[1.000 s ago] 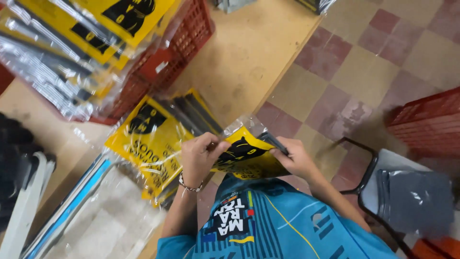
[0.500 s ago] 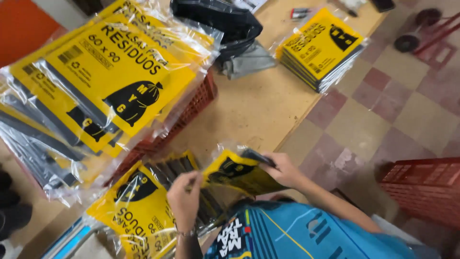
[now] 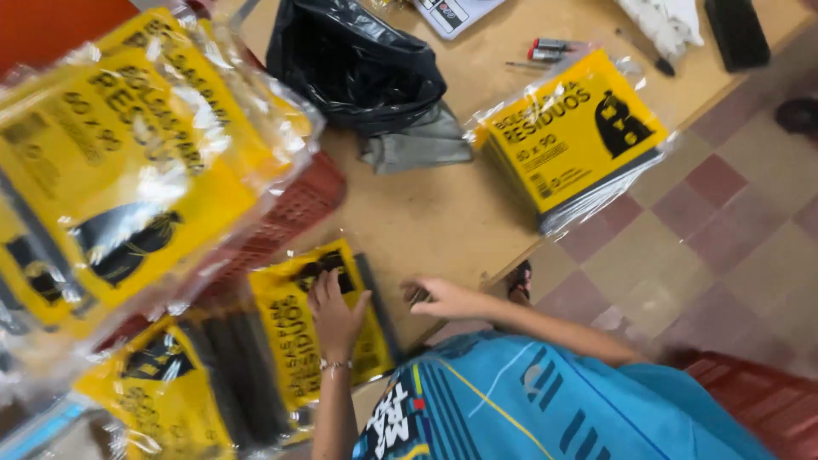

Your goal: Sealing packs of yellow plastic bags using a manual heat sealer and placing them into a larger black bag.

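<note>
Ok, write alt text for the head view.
A person's left hand presses flat on a yellow plastic packet at a wooden table edge; the right hand rests beside it. More yellow packets and a black bag lie beyond.

Left packet stack (image 3: 128,170) — blurred (edge-cropped)
</note>
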